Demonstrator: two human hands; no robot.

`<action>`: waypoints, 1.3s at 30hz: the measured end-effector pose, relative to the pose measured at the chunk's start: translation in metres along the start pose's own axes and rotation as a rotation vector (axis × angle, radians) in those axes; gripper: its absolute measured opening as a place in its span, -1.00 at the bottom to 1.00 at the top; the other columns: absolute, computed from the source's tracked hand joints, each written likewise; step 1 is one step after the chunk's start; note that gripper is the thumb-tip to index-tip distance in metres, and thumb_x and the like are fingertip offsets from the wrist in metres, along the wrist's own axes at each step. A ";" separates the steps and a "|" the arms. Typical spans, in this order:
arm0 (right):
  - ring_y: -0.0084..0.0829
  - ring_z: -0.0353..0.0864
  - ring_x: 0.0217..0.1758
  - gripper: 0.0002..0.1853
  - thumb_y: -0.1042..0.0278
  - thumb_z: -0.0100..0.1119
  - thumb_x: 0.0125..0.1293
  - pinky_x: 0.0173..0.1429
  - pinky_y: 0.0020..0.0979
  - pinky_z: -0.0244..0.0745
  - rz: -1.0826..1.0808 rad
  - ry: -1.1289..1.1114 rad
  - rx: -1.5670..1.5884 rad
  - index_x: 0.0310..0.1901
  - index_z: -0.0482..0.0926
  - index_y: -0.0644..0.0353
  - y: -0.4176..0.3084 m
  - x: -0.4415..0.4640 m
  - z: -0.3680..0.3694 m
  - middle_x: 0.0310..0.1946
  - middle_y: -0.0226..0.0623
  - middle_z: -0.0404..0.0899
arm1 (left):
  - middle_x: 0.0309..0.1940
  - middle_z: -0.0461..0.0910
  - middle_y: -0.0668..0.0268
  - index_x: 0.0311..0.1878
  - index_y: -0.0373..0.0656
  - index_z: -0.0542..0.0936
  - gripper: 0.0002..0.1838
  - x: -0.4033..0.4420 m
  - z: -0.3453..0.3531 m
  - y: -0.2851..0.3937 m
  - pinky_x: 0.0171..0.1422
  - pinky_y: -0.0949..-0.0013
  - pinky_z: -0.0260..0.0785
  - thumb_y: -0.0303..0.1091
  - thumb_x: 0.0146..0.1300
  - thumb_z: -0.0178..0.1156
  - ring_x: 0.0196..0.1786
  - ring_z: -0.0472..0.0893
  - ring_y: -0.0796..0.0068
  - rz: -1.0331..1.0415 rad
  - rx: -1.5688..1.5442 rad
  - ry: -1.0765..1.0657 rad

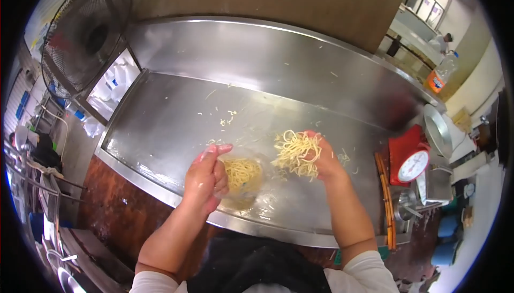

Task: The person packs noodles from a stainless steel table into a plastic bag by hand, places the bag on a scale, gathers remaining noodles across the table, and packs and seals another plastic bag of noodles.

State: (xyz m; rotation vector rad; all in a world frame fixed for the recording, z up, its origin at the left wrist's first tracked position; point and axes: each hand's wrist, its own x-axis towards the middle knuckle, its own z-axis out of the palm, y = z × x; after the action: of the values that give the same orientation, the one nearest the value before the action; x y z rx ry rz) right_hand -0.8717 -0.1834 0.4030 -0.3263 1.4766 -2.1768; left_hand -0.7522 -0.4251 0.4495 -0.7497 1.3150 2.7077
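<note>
My left hand (205,179) has its fingers curled at the near rim of a clear plastic bag (235,202), with the index finger stretched out above the rim. Inside the bag lies a portion of yellow noodles (242,173). To the right, my right hand (325,160) is closed around a loose clump of noodles (297,152), with strands hanging over the fingers. This clump is apart from the bag, above the steel worktop (176,111). Loose noodle bits (229,117) are scattered on the worktop beyond the bag.
On the right stand a red dial scale (411,162) and wooden sticks (385,199). A metal bowl (438,131) and an orange-labelled bottle (440,73) are farther right. A large fan (88,36) stands at the left. A raised steel back wall (257,52) bounds the worktop.
</note>
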 end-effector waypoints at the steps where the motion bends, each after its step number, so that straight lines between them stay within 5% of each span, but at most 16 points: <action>1: -0.36 0.67 -0.13 -0.62 0.47 0.35 0.16 0.00 -0.34 0.63 0.070 -0.086 0.190 0.03 0.52 0.21 -0.004 0.002 0.006 -0.10 -0.26 0.64 | -0.77 0.07 0.53 -0.03 -0.08 0.53 -0.70 0.004 0.001 -0.007 -0.72 0.50 -0.15 -0.10 0.50 -0.08 -0.79 0.00 0.66 -0.009 0.048 -0.011; 3: -0.31 0.68 -0.11 -0.61 0.42 0.34 0.19 0.01 -0.29 0.66 0.216 -0.263 0.568 0.05 0.50 0.19 -0.008 0.007 0.023 -0.06 -0.24 0.62 | -0.77 0.10 0.54 0.11 -0.13 0.52 -0.64 0.023 -0.007 -0.033 -0.71 0.48 -0.14 -0.11 0.49 -0.06 -0.78 0.04 0.67 -0.024 0.141 -0.029; 6: -0.28 0.68 -0.06 -0.64 0.39 0.31 0.22 0.04 -0.26 0.66 0.131 -0.331 0.513 0.05 0.50 0.17 0.038 0.015 0.042 -0.06 -0.23 0.62 | -0.76 0.13 0.55 0.17 -0.14 0.50 -0.62 0.043 -0.023 -0.057 -0.69 0.49 -0.11 -0.11 0.48 -0.04 -0.75 0.07 0.69 0.004 0.169 -0.008; 9: -0.26 0.66 -0.04 -0.60 0.40 0.32 0.20 0.06 -0.20 0.63 0.290 -0.330 0.551 0.08 0.49 0.19 0.064 0.027 0.052 -0.04 -0.25 0.62 | -0.70 0.16 0.60 0.15 -0.14 0.55 -0.62 0.045 -0.026 -0.055 -0.67 0.53 -0.06 -0.12 0.47 0.00 -0.71 0.12 0.74 0.109 0.200 0.058; 15: -0.19 0.63 0.05 -0.58 0.31 0.23 0.13 0.13 -0.19 0.49 -0.401 -0.224 -1.657 0.07 0.59 0.08 0.122 0.026 0.082 -0.06 -0.10 0.65 | -0.60 0.37 0.58 0.06 -0.16 0.63 -0.66 0.053 -0.038 -0.050 -0.50 0.59 0.14 -0.15 0.45 0.03 -0.59 0.23 0.79 0.304 0.402 0.057; 19: -0.14 0.60 0.05 -0.54 0.06 0.30 0.06 0.14 -0.20 0.47 0.041 -0.375 -1.019 0.00 0.64 0.05 0.085 0.040 0.075 -0.08 -0.12 0.64 | -0.56 0.43 0.54 0.00 -0.20 0.64 -0.67 0.051 -0.043 -0.051 -0.44 0.60 0.14 -0.18 0.45 0.01 -0.57 0.24 0.79 0.350 0.435 0.025; 22: -0.11 0.61 0.02 -0.56 0.04 0.29 0.07 0.08 -0.20 0.50 0.062 -0.229 -1.426 -0.02 0.65 0.04 0.056 0.032 0.077 -0.06 -0.12 0.64 | -0.77 0.18 0.58 0.06 -0.21 0.58 -0.64 0.048 -0.042 -0.048 -0.69 0.54 -0.08 -0.15 0.47 -0.03 -0.75 0.10 0.76 0.290 0.415 0.015; 26: -0.09 0.62 -0.15 -0.80 0.17 0.25 0.14 -0.09 -0.15 0.51 -0.099 -0.013 -1.459 -0.28 0.65 0.09 0.051 0.027 0.097 -0.24 -0.13 0.64 | -0.78 0.17 0.57 0.05 -0.23 0.56 -0.64 0.046 -0.041 -0.050 -0.69 0.53 -0.09 -0.13 0.47 -0.02 -0.76 0.09 0.76 0.228 0.307 -0.015; 29: -0.07 0.61 -0.24 -0.84 0.22 0.23 0.14 -0.15 -0.11 0.48 -0.304 0.012 -1.306 -0.36 0.61 0.10 0.046 0.020 0.109 -0.34 -0.16 0.62 | -0.78 0.15 0.56 0.06 -0.24 0.54 -0.62 0.050 -0.032 -0.048 -0.70 0.53 -0.10 -0.12 0.48 -0.03 -0.77 0.08 0.74 0.238 0.290 -0.006; 33: -0.10 0.62 -0.25 -0.83 0.20 0.25 0.11 -0.21 -0.12 0.49 -0.231 -0.122 -1.339 -0.42 0.60 0.10 0.049 0.020 0.101 -0.37 -0.14 0.62 | -0.78 0.13 0.56 0.03 -0.24 0.53 -0.63 0.047 -0.031 -0.047 -0.71 0.53 -0.11 -0.12 0.48 -0.04 -0.78 0.06 0.73 0.192 0.242 0.001; 39: -0.13 0.61 -0.31 -0.83 0.22 0.29 0.06 -0.26 -0.10 0.47 -0.192 -0.040 -1.467 -0.43 0.55 0.09 0.035 0.005 0.101 -0.44 -0.20 0.59 | -0.79 0.10 0.56 -0.05 -0.20 0.51 -0.66 0.047 -0.025 -0.056 -0.73 0.50 -0.17 -0.10 0.48 -0.05 -0.79 0.01 0.72 0.171 0.223 0.054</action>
State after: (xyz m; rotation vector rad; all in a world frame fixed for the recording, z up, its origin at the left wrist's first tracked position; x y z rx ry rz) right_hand -0.8212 -0.2777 0.4101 -0.9578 2.8087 -0.7547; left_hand -0.7705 -0.4161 0.3747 -0.7236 1.7325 2.6166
